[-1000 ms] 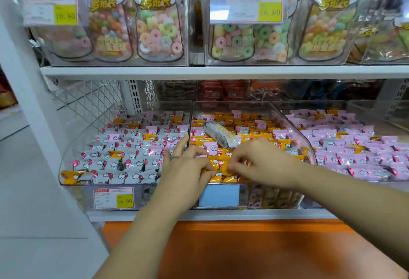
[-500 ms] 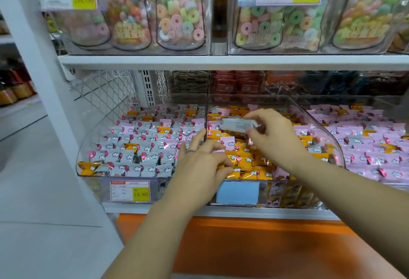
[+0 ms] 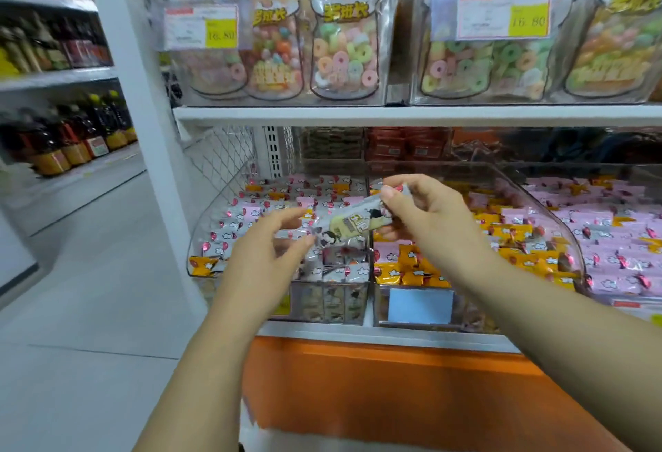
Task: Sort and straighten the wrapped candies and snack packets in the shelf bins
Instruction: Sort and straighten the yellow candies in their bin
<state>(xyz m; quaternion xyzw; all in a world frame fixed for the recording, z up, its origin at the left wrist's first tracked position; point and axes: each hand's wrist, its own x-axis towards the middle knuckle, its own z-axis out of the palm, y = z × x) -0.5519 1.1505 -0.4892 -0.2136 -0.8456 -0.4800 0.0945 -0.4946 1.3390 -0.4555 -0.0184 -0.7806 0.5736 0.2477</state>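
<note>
A long silvery snack packet (image 3: 353, 224) with a yellow label hangs in the air in front of the bins. My right hand (image 3: 426, 215) pinches its upper right end. My left hand (image 3: 272, 247) has its fingertips at the packet's lower left end, fingers loosely bent. Behind them stand three clear bins: the left bin (image 3: 211, 236) holds white and pink wrapped candies, the middle bin (image 3: 559, 236) holds yellow and pink ones, and the right bin (image 3: 623, 229) holds mostly pink ones.
The upper shelf (image 3: 394, 114) carries animal-shaped bags of ring gummies (image 3: 344, 39) with price tags. A white upright post (image 3: 143, 129) stands left of the bins, with bottles (image 3: 64, 143) on shelves beyond. An orange panel (image 3: 394, 390) runs below the shelf edge.
My right hand lifted the silvery packet out of the middle bin and brought it left and up. My left hand left the candies at the bin's front and rose to the packet's other end.
</note>
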